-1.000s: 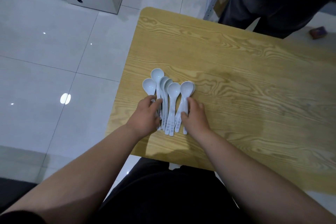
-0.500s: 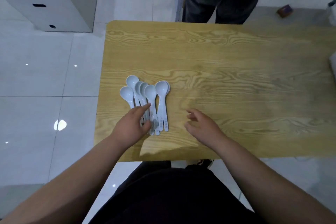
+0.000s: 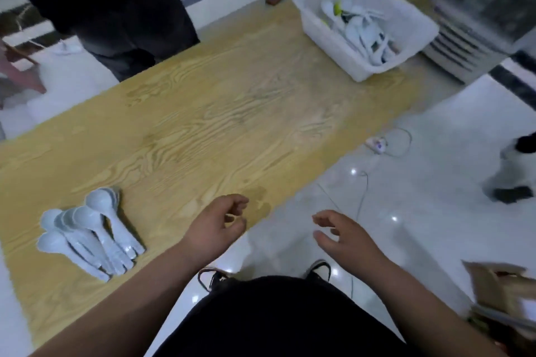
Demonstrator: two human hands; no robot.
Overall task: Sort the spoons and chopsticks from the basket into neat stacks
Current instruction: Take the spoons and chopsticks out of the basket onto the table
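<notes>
Head view: both hands empty, left hand and right hand fingers loosely curled, lower centre. Spoon stack lower left on bench. Basket upper right, well apart. Next: reach across, grab few spoons, bowls aligned.

1. Your left hand hovered empty, fingers loosely curled, over the wooden table edge.
2. Your right hand hung open above the floor.
3. White spoons lay grouped left; the white basket sat far right.
</notes>
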